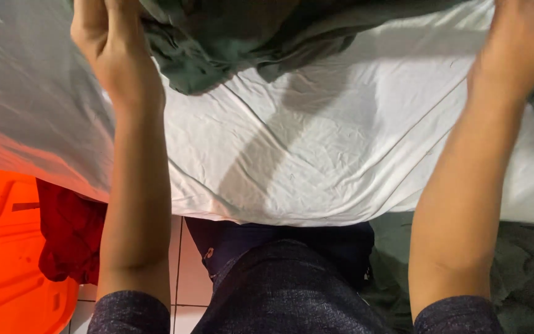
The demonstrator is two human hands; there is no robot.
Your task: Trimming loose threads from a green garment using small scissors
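A dark green garment (230,37) lies bunched at the top of a white sheet (316,148) that covers a surface in front of me. My left hand (109,34) is closed on the garment's left edge at the top left. My right hand (520,43) reaches to the top right, blurred and partly cut off by the frame edge; its fingers are out of sight, near more green cloth at the right edge.
An orange plastic object (7,247) stands at the lower left with a dark red cloth (69,235) hanging beside it. Grey-green fabric (520,272) lies at the lower right. White floor tiles (186,272) show under the sheet's edge by my dark trousers.
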